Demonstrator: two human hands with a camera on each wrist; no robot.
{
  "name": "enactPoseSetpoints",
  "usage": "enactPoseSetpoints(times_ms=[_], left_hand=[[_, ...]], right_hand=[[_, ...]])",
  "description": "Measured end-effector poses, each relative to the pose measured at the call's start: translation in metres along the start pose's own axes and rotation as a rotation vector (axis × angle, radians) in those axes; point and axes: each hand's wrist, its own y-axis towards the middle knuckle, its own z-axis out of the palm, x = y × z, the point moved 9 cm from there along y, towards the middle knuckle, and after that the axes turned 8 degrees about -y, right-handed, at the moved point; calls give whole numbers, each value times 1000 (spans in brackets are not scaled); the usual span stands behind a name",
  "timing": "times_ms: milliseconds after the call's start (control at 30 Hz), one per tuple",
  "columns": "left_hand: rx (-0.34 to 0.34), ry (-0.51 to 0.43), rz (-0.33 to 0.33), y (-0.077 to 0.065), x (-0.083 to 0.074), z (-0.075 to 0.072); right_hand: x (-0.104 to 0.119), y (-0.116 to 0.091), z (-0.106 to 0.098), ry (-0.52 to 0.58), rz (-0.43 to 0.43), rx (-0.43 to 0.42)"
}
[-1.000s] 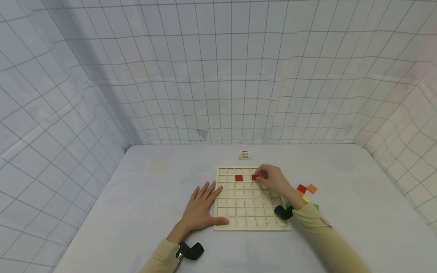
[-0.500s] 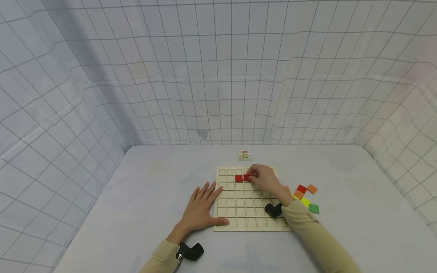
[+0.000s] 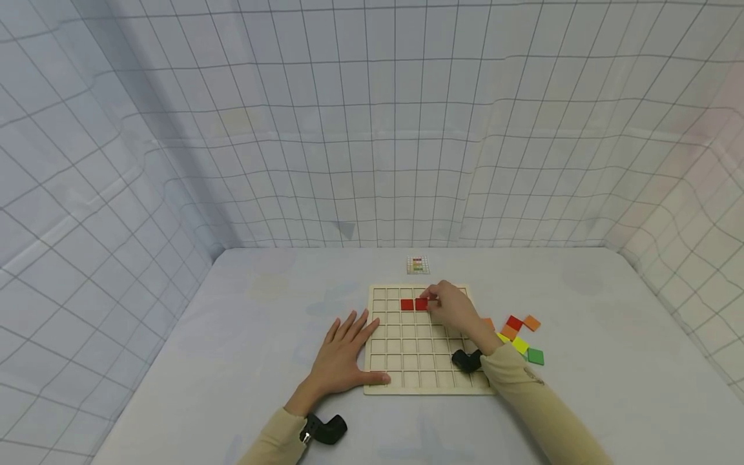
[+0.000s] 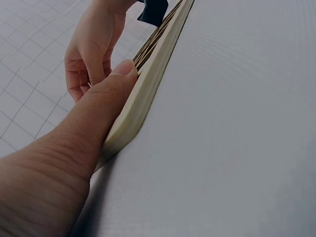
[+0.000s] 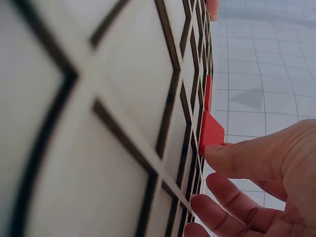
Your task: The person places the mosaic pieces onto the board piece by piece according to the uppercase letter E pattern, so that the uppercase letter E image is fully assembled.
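A pale wooden grid board (image 3: 409, 347) lies on the white surface. My left hand (image 3: 341, 363) rests spread at its left edge, its thumb over the near left corner and no object in its grip. One red square tile (image 3: 406, 305) sits in a cell of an upper row. Beside it, my right hand (image 3: 456, 309) pinches a second red tile (image 3: 421, 304) between thumb and fingers. In the right wrist view this held tile (image 5: 212, 132) stands tilted against the grid, with the other tile just beyond it. The fingers behind the held tile are mostly hidden.
Loose tiles lie right of the board: red (image 3: 514, 321), orange (image 3: 531, 323), yellow (image 3: 520, 345) and green (image 3: 535, 356), some partly behind the right forearm. A small card with a coloured grid pattern (image 3: 418, 265) lies beyond the board. White gridded curtains surround the table.
My right hand has carried the red tile leftward, from a cell farther right to the spot beside the placed red tile, and now stays there. The left hand has kept its place.
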Motion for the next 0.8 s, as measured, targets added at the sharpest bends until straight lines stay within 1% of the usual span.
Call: enactPoseSetpoints(times_ms=[267, 467, 567, 733, 800], left_hand=[[-1, -5, 6, -1, -2, 0], [1, 6, 5, -1, -2, 1], [1, 10, 10, 0, -2, 1], [2, 18, 9, 0, -1, 1], [2, 19, 10, 0, -1, 1]], right_hand=[[1, -6, 2, -22, -39, 17], [2, -8, 5, -67, -53, 37], [4, -11, 7, -109, -68, 55], [10, -21, 6, -187, -151, 79], [14, -26, 6, -198, -183, 86]])
